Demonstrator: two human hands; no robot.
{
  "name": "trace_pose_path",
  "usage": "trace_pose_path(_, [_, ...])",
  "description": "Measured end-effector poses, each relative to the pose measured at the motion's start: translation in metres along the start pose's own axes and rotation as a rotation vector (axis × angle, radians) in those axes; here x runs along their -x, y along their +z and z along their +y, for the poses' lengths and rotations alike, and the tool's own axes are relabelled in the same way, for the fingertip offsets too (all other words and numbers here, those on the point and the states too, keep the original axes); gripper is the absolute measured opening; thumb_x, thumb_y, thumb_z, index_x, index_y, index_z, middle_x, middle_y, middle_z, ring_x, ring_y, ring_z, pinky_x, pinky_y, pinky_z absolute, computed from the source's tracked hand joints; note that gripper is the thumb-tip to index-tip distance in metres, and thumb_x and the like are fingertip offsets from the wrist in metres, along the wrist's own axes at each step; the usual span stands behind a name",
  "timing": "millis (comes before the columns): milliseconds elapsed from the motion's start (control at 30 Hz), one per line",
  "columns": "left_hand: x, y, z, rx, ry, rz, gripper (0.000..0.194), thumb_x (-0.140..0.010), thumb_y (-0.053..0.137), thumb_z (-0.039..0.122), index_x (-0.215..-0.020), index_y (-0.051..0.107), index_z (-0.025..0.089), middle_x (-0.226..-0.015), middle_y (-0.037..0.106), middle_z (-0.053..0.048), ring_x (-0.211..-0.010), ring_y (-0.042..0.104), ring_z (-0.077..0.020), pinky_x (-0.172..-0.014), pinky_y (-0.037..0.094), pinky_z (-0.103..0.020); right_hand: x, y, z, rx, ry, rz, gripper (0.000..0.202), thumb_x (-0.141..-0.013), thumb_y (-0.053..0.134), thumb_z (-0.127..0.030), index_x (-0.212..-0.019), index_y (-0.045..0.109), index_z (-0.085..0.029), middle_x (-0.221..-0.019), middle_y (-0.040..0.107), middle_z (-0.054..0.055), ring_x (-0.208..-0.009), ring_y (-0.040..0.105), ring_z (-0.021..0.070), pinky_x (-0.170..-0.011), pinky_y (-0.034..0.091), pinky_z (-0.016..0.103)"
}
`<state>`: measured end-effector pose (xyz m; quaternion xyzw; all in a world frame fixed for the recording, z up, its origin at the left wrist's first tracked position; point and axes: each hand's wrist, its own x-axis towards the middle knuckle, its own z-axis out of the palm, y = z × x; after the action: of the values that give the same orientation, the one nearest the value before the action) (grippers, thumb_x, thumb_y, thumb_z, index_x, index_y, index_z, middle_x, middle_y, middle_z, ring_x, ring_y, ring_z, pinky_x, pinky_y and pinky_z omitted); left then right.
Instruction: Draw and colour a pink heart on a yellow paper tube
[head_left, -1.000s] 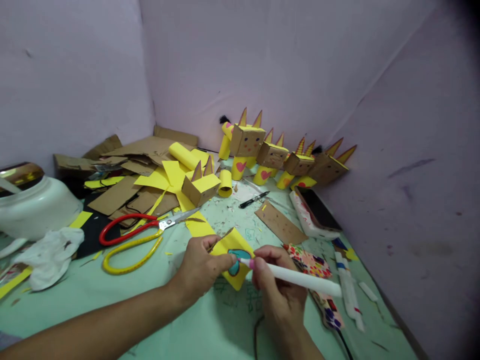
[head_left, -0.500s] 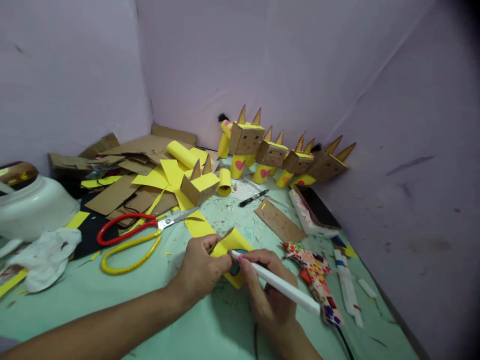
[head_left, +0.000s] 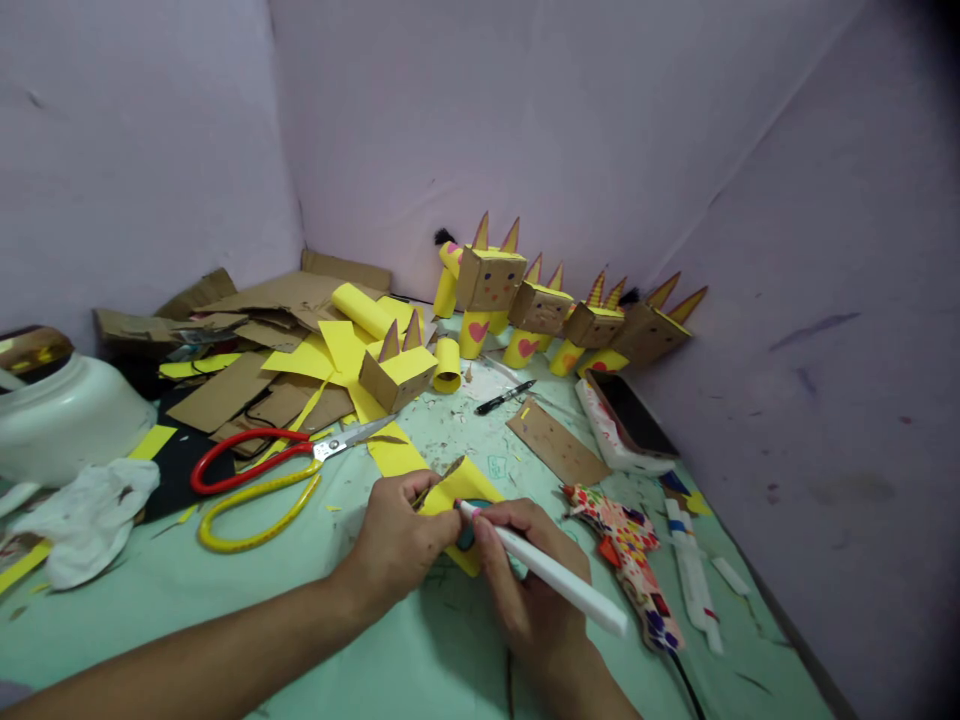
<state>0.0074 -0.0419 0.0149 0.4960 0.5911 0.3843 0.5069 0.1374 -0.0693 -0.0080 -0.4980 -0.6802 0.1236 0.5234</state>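
Note:
My left hand [head_left: 401, 535] is closed on a piece of yellow paper [head_left: 469, 483], thumb on its face and fingers behind it. A brown cardboard edge shows at the paper's top, and a dark teal patch [head_left: 466, 532] is on its front, partly covered by my fingers. In my right hand [head_left: 536, 580] is a white marker [head_left: 562, 575] with a pink band near the tip. Its tip meets the paper beside my left thumb. The exact contact is partly hidden by the fingers.
Red-and-yellow-handled scissors [head_left: 262, 480] lie left of my hands. Behind are cardboard scraps [head_left: 247, 300], a horned cardboard box head [head_left: 397, 378] and several horned figures [head_left: 491, 280]. A black pen [head_left: 506, 397], a patterned glue gun [head_left: 626, 560] and a phone [head_left: 630, 415] lie to the right.
The marker's back end has swung slightly left and down, with its tip still at the paper. The whole view has shifted a little; my left hand keeps the same hold.

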Motion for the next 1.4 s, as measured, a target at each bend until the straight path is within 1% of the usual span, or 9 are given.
trace_pose_path(100, [-0.0002, 0.0001, 0.0005, -0.004, 0.002, 0.0, 0.015, -0.056, 0.057, 0.03, -0.057, 0.052, 0.016, -0.055, 0.045, 0.004, -0.06, 0.042, -0.0129, -0.051, 0.037, -0.021, -0.0012, -0.0004, 0.0001, -0.018, -0.013, 0.012, 0.006, -0.08, 0.056, -0.021, -0.078, 0.062, -0.022, -0.065, 0.065, -0.001, -0.055, 0.061, 0.0113, -0.051, 0.046, 0.02])
trace_pose_path(267, [0.0009, -0.0009, 0.0012, 0.022, 0.025, -0.018, 0.016, -0.057, 0.058, 0.03, -0.056, 0.051, 0.016, -0.054, 0.046, 0.004, -0.057, 0.042, -0.012, -0.05, 0.037, -0.021, -0.0041, -0.003, 0.001, -0.007, -0.099, 0.006, 0.006, -0.079, 0.057, -0.016, -0.079, 0.061, -0.021, -0.064, 0.063, -0.002, -0.053, 0.059, 0.0096, -0.048, 0.046, 0.018])
trace_pose_path(467, [0.001, -0.001, -0.0013, 0.026, 0.029, -0.035, 0.018, -0.059, 0.059, 0.031, -0.061, 0.055, 0.014, -0.056, 0.05, 0.003, -0.059, 0.045, -0.0129, -0.052, 0.038, -0.022, -0.0039, -0.0046, 0.0026, 0.003, -0.108, 0.016, 0.005, -0.08, 0.056, -0.016, -0.079, 0.06, -0.019, -0.064, 0.062, -0.001, -0.054, 0.06, 0.0102, -0.049, 0.047, 0.018])
trace_pose_path(600, [-0.0003, -0.0009, -0.0016, 0.031, 0.042, -0.028, 0.021, -0.059, 0.061, 0.033, -0.066, 0.06, 0.012, -0.059, 0.053, 0.002, -0.062, 0.047, -0.0141, -0.055, 0.04, -0.023, -0.0034, -0.0049, 0.0032, 0.007, -0.095, 0.034, 0.005, -0.08, 0.056, -0.016, -0.078, 0.06, -0.02, -0.065, 0.064, -0.001, -0.055, 0.061, 0.0112, -0.05, 0.048, 0.019])
trace_pose_path(800, [0.0001, -0.0024, 0.0011, 0.062, 0.034, -0.018, 0.018, -0.057, 0.063, 0.03, -0.062, 0.061, 0.013, -0.056, 0.054, 0.003, -0.058, 0.045, -0.0123, -0.05, 0.038, -0.021, -0.0041, -0.0066, 0.0043, 0.019, -0.053, 0.043, 0.006, -0.081, 0.055, -0.018, -0.077, 0.06, -0.02, -0.063, 0.063, -0.001, -0.054, 0.059, 0.0115, -0.048, 0.047, 0.019])
trace_pose_path(1000, [0.0023, -0.0024, 0.006, 0.114, 0.007, 0.005, 0.015, -0.054, 0.064, 0.026, -0.062, 0.063, 0.013, -0.055, 0.056, 0.003, -0.057, 0.047, -0.0123, -0.05, 0.04, -0.02, -0.0045, -0.0083, 0.0048, 0.009, -0.035, 0.034, 0.008, -0.082, 0.054, -0.018, -0.078, 0.06, -0.019, -0.065, 0.063, 0.0, -0.056, 0.06, 0.012, -0.05, 0.047, 0.02])
trace_pose_path(1133, [0.0025, -0.0021, 0.0071, 0.141, 0.014, -0.013, 0.013, -0.055, 0.064, 0.024, -0.062, 0.063, 0.013, -0.055, 0.056, 0.004, -0.055, 0.047, -0.0118, -0.049, 0.04, -0.02, -0.0045, -0.0073, 0.0042, 0.011, 0.011, 0.053, 0.009, -0.082, 0.054, -0.021, -0.075, 0.06, -0.019, -0.063, 0.062, 0.0, -0.054, 0.058, 0.0118, -0.049, 0.046, 0.02])
trace_pose_path(1233, [0.0027, -0.0026, 0.0069, 0.142, 0.009, -0.014, 0.013, -0.055, 0.064, 0.024, -0.062, 0.062, 0.013, -0.055, 0.056, 0.003, -0.055, 0.047, -0.0119, -0.049, 0.04, -0.021, -0.0053, -0.007, 0.005, 0.005, 0.011, 0.071, 0.009, -0.082, 0.054, -0.021, -0.074, 0.059, -0.019, -0.062, 0.062, -0.001, -0.054, 0.058, 0.0112, -0.05, 0.047, 0.02])
trace_pose_path(1400, [0.0032, -0.0029, 0.0053, 0.141, -0.009, -0.02, 0.016, -0.055, 0.064, 0.025, -0.065, 0.063, 0.012, -0.058, 0.058, 0.002, -0.057, 0.048, -0.0123, -0.05, 0.041, -0.021, -0.0042, -0.0085, 0.0059, -0.001, 0.078, 0.048, 0.009, -0.082, 0.054, -0.023, -0.075, 0.059, -0.019, -0.064, 0.062, -0.001, -0.057, 0.059, 0.0118, -0.052, 0.047, 0.021])
